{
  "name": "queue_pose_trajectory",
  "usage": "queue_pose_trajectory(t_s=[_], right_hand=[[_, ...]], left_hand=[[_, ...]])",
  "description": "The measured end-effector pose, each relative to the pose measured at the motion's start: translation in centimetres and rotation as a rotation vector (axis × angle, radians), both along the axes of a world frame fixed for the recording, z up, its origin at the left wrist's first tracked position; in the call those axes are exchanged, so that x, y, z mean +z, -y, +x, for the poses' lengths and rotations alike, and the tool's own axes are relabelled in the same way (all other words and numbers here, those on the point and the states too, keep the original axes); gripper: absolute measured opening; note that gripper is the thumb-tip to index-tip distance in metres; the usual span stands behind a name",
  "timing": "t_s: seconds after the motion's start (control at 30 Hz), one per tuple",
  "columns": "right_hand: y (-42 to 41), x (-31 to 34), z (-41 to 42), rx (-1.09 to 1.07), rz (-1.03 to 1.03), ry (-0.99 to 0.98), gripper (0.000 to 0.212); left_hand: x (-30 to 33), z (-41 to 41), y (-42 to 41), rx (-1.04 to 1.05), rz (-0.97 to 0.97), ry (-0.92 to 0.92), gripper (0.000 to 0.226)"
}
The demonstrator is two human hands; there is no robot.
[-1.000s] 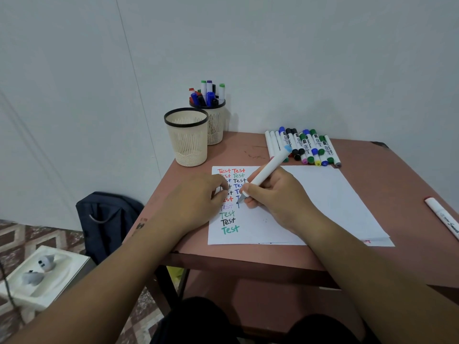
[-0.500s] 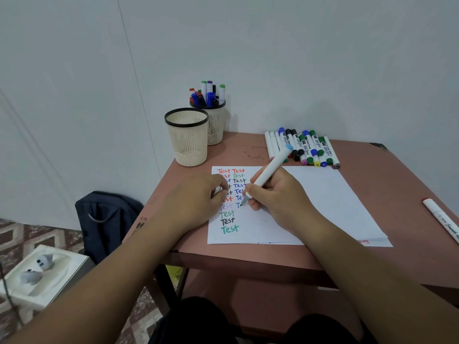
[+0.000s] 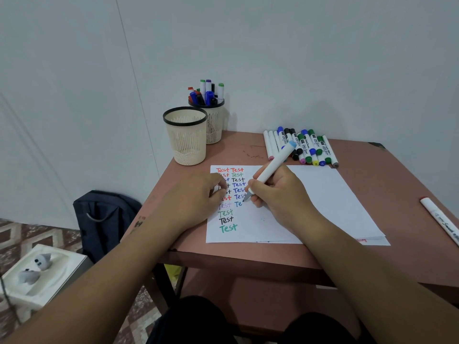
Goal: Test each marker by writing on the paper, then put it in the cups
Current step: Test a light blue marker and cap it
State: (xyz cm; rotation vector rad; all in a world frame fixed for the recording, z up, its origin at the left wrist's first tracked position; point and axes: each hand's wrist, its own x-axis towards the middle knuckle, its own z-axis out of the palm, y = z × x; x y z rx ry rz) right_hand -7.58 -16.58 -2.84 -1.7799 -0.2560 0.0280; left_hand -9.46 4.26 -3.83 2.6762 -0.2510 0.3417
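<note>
With your right hand (image 3: 278, 194) gripping the light-blue marker (image 3: 273, 167) on the paper (image 3: 323, 202), "T" has grown to "Te", so it writes; your left hand (image 3: 198, 194) seemingly steadies the sheet.

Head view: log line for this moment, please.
phase: test-writing | right hand: grips light-blue marker, tip on paper, "Te" written | left hand: steadies paper | front cup: no markers visible

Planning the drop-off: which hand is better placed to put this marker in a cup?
Right. The right hand already grips the light-blue marker; the left hand rests on the paper, though nearer the cups.
</note>
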Motion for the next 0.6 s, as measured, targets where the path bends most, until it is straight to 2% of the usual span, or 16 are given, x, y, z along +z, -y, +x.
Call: queue_pose_trajectory(t_s=[0.6], right_hand=[[0.04,0.03,-0.09,-0.013,-0.020,0.027,0.010]], left_hand=[[-0.16,-0.01,0.08,0.014,-0.018,0.007,0.021]])
